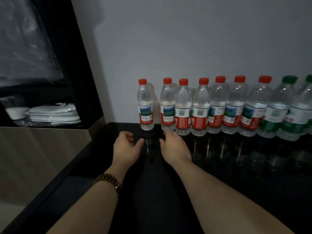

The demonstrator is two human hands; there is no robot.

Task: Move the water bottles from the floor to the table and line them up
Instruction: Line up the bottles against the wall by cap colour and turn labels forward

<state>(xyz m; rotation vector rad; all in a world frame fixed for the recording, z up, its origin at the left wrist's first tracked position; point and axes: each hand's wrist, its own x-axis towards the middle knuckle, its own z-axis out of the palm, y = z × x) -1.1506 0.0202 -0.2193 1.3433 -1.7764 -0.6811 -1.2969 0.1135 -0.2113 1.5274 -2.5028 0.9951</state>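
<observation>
Black and glossy, the tabletop (pixel 152 191) fills the lower view and mirrors what stands on it; a grey wall (pixel 185 39) rises behind; along that wall runs the row of water bottles (pixel 217 105), all upright, red caps first, then the green-capped bottles (pixel 283 107) at the right edge, most of them shoulder to shoulder; at the row's left end the leftmost bottle (pixel 146 107) stands a little apart from its neighbour, its long axis vertical, cap up, label facing the camera. Both hands hover low just in front of it; the left hand (pixel 125 147) lies to its front left, the right hand (pixel 173 147) to its front right, about equally near, the bottle beyond and between them; the fingers (pixel 128 135) of both are loosely curled and grasp nothing. Closing that gap, I judge, calls for a rightward nudge along the row; the left hand seems better placed for it; a beaded bracelet (pixel 109 182) circles the left wrist.
</observation>
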